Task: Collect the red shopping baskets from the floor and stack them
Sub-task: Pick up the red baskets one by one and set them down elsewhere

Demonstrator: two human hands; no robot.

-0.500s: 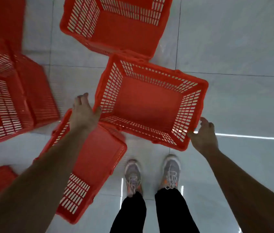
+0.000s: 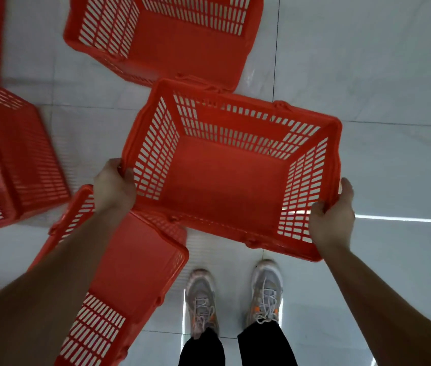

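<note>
Both hands have closed on the basket that they were only reaching for half a second ago, and it now looks nearer to the camera. The left hand [image 2: 114, 187] grips the rim of its left short end, thumb hooked over the inner edge and fingers curled round the outside. The right hand [image 2: 333, 216] grips the right short end in the same way, thumb inside, fingers wrapped round the outer wall. Between them the held red basket [image 2: 222, 186] sits open side up and empty, roughly level, in front of the person's feet.

Under the left forearm a second basket [image 2: 137, 262] lies on the pale tiled floor [image 2: 381, 75], its far corner hidden beneath the held one. A third basket [image 2: 182, 40] stands beyond, partly cut off by the top of the view; whether it touches the held basket cannot be told. More baskets [image 2: 24, 159] sit at the left edge. Below, two grey laced shoes [image 2: 201, 299] and black trouser legs [image 2: 264, 347] show.
</note>
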